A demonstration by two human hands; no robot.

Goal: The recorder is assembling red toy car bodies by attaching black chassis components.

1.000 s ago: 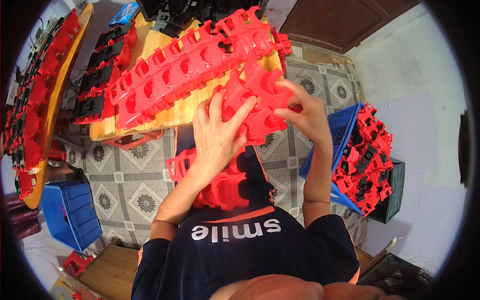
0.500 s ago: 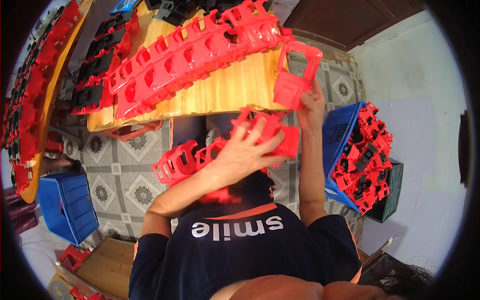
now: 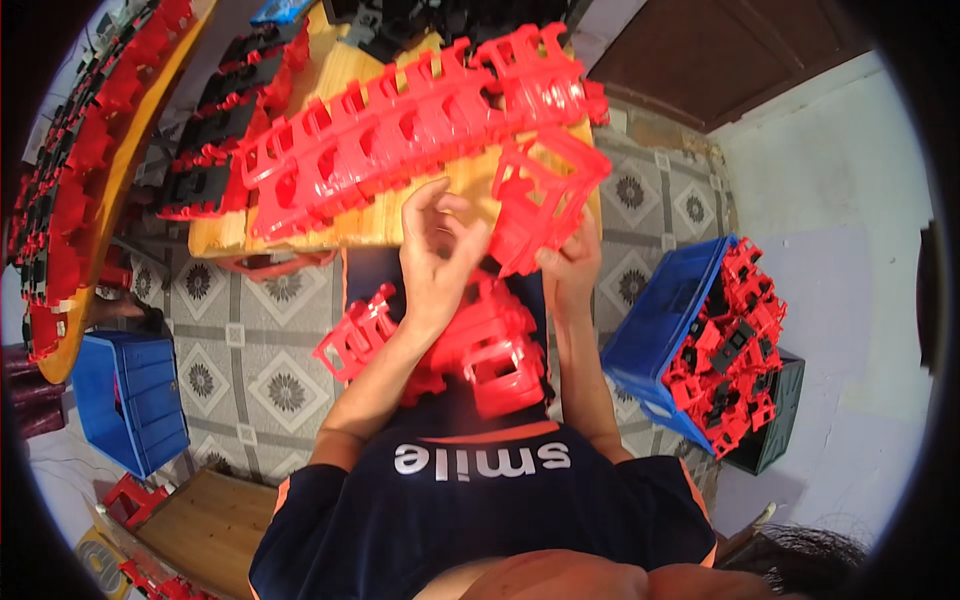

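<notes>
Glossy red plastic frames [image 3: 485, 330] crowd the lap. The left hand [image 3: 437, 250] curls loosely, grasping nothing visible — the right hand [image 3: 572, 262] pinches a hollow, windowed plastic holder [image 3: 520, 225] above the grained wooden table [image 3: 370, 230], before nested red mouldings [image 3: 392, 131].

The bench [image 3: 365, 226] has a bare strip before the red row [image 3: 430, 120], left hand [image 3: 437, 245] over it; open floor [image 3: 628, 240] separates bench and heaped crate [image 3: 668, 325].

Head-worn, the fisheye camera looks steeply down at close range over the navy shirt [image 3: 490, 510] at the near edge, facing the left hand [image 3: 436, 252], the right hand [image 3: 574, 266] and the far wooden surface [image 3: 372, 226].
</notes>
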